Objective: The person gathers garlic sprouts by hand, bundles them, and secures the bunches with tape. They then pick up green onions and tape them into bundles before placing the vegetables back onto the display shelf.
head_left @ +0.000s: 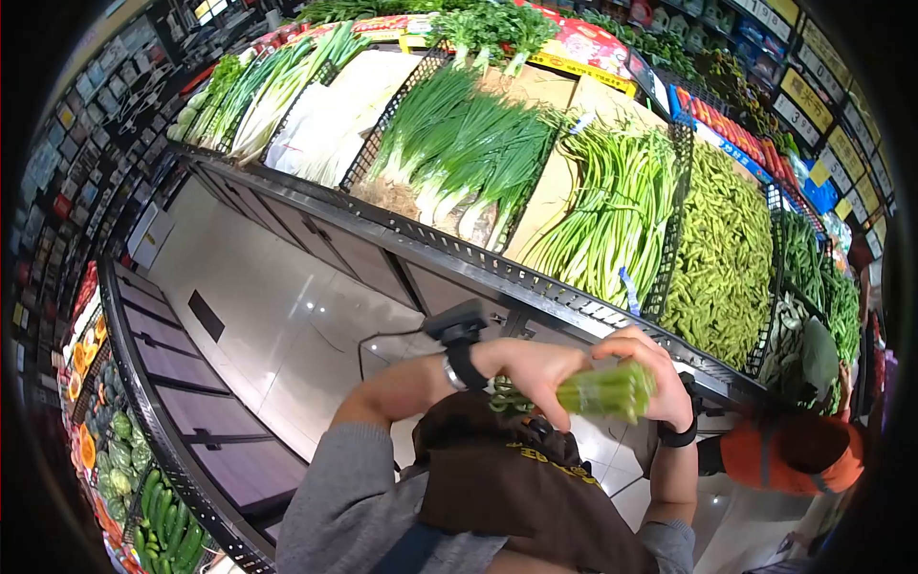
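Observation:
A bunch of green stalks (604,390), most likely garlic scapes, is held level in front of my chest. Clear wrap seems to go round its middle, and the cut ends face right. My left hand (537,371) is closed around the bunch nearer its curled, darker end. At the cut end, my right hand (654,368) curls around the stalks from above and the right side; some of its fingers are hidden. Beyond my hands, loose long green stalks (617,210) of similar look fill a shelf section, with blue tape (628,289) among them.
The display's metal front edge (459,263) runs just beyond my hands. Green onions (469,143) and green pods (722,258) flank the stalks. A black device (454,322) sits by my left wrist. A person in orange (784,454) is at right. Cucumbers (167,521) lie at lower left.

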`<state>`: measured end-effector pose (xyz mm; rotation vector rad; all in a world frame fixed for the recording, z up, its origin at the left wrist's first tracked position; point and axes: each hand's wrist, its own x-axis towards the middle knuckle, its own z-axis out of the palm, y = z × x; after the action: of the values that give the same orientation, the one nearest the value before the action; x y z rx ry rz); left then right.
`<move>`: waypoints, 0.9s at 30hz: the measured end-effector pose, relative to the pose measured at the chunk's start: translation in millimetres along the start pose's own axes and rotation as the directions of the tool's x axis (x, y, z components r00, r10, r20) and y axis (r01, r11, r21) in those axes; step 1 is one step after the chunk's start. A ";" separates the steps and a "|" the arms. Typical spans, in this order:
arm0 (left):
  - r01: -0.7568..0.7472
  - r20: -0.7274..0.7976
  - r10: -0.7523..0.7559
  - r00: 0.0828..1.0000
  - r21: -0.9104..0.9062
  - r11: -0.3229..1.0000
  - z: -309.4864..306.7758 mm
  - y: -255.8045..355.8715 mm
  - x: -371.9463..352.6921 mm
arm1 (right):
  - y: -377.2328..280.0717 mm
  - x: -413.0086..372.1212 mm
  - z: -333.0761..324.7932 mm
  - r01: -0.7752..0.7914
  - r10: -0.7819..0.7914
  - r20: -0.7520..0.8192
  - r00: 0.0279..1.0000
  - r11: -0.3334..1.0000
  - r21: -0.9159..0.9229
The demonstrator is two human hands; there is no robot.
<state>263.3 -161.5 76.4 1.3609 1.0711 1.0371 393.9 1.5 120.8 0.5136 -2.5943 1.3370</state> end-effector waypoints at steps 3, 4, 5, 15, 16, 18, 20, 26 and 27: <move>0.249 0.566 0.030 0.824 -0.409 0.878 -9.9 10.8 16.0 | -7.7 11.1 1.3 0.066 -0.073 0.063 0.995 0.992 0.106; 0.262 0.543 -0.021 0.839 -0.371 0.891 -17.7 -3.2 19.0 | -4.4 9.4 1.0 -0.004 0.002 0.018 1.000 0.995 0.101; 0.184 0.351 -0.088 0.932 -0.250 0.950 -23.7 -4.9 17.4 | 4.8 8.8 1.7 0.003 0.002 -0.067 0.998 0.997 0.080; -0.125 -0.645 0.036 0.763 -0.092 0.988 -6.6 -81.1 4.0 | 32.4 38.3 20.9 -0.126 0.073 -0.180 0.981 0.945 -0.303; -0.037 -0.445 -0.101 0.890 -0.290 0.956 -17.9 -74.8 -7.2 | 33.7 36.9 14.2 -0.023 -0.003 -0.094 0.996 0.961 -0.274; -0.112 -0.130 0.086 0.988 -0.204 0.973 -28.8 -37.3 -20.4 | 27.1 36.1 3.3 0.098 -0.101 -0.007 0.995 0.973 -0.208; 0.003 0.173 0.042 0.984 -0.253 0.967 -19.2 -6.9 -14.1 | -10.5 50.2 0.5 0.054 -0.049 0.048 0.998 0.991 -0.119; 0.139 -0.079 -0.131 0.988 0.114 0.984 -39.9 -33.8 -23.5 | 30.5 38.0 20.9 0.055 -0.053 -0.021 0.998 0.996 0.066; 0.080 -0.373 0.029 0.928 0.274 0.958 -34.2 -30.2 -32.4 | 43.3 35.7 31.8 -0.047 0.051 -0.128 0.990 0.998 0.031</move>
<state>221.4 -184.9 47.6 1.4005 1.5689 1.1861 344.4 -9.0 80.8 0.3574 -2.5024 1.3749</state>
